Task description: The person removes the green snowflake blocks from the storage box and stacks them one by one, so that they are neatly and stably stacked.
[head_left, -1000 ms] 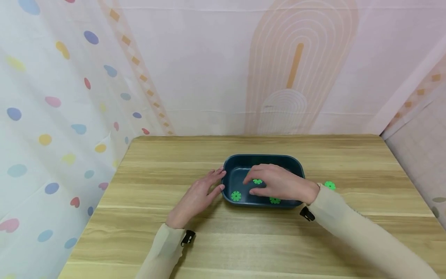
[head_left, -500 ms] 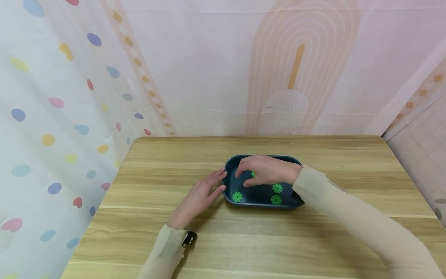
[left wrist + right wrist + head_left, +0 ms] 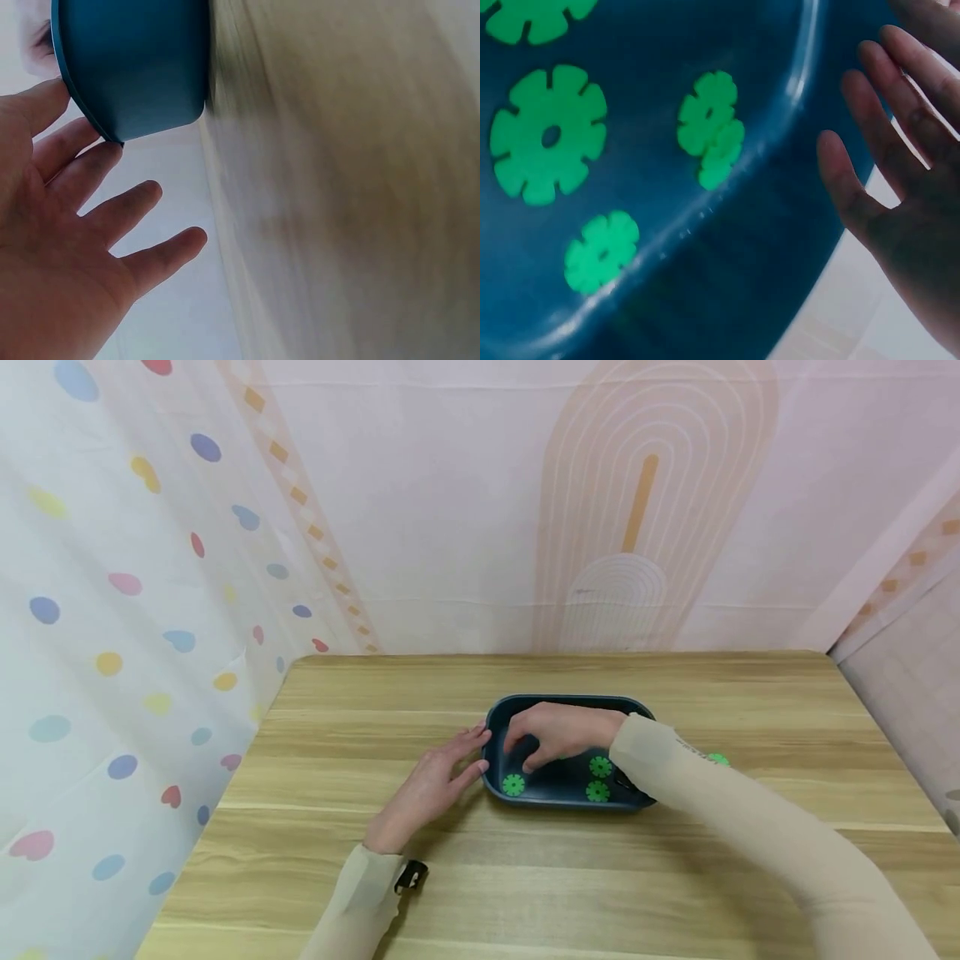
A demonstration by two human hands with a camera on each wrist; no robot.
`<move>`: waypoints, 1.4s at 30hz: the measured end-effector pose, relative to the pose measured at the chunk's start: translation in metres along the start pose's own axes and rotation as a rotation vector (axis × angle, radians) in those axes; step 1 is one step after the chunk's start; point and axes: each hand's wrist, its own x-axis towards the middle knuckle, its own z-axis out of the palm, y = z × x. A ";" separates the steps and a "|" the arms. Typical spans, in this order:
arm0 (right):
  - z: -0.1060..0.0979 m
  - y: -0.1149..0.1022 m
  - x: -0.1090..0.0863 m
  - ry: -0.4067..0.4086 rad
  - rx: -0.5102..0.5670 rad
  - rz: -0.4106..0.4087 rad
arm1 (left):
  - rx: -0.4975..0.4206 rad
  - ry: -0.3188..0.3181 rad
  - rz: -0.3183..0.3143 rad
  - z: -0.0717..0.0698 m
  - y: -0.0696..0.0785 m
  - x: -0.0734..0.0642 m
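The left hand reaches in from its beige sleeve with fingers loosely spread, its thumb and nearest fingertips touching the end of the dark blue-green tray; its other two fingers stand clear of the rim, and it holds nothing.

The right hand hovers over the tray, back upward, fingers bent down and thumb apart from them; nothing shows in its grasp.

Inside the tray lie green notched discs with centre holes. One, the near-left disc, is between the hands, just below the right thumb. Two more, the paired discs, lie below the right wrist. From the right wrist, two overlapping discs show near the fingers. Beyond the right forearm, an outer disc sits on the wooden table, partly hidden.
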 end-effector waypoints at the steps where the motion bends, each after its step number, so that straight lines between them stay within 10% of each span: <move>1: 0.002 0.001 0.002 -0.008 0.003 -0.007 | -0.002 0.000 0.000 0.000 0.000 0.000; 42: 0.050 0.031 0.024 -0.038 -0.013 -0.072 | -0.007 0.002 -0.006 0.000 0.002 -0.002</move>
